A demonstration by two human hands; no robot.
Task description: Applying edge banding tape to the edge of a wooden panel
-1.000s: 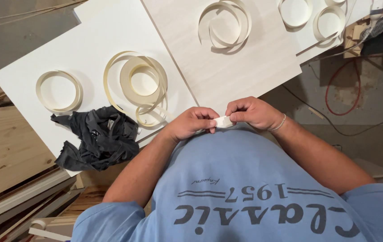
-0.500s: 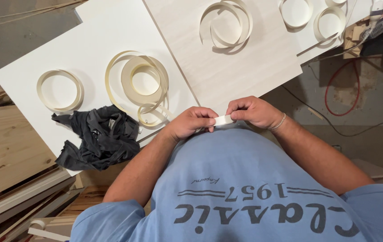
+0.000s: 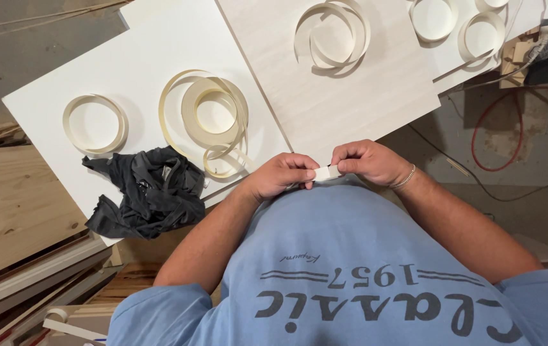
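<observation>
Edge-banding strip (image 3: 326, 172) pinched between both hands (image 3: 328, 168), white panel (image 3: 49, 83), coiled strips (image 3: 213, 118), concrete floor (image 3: 517, 160)

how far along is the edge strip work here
Done: nothing sure; no strip shows on the panel edges in view. In hand: left hand and right hand pinch a short pale strip piece between them. Left: coils of strip lie loose on the white panel and the wood-grain panel.

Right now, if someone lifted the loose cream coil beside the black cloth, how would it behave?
The cream coil is probably light and floppy: it's thin strip. Its loops already lie uneven on the white board, so it would likely sag and spring open.
</observation>
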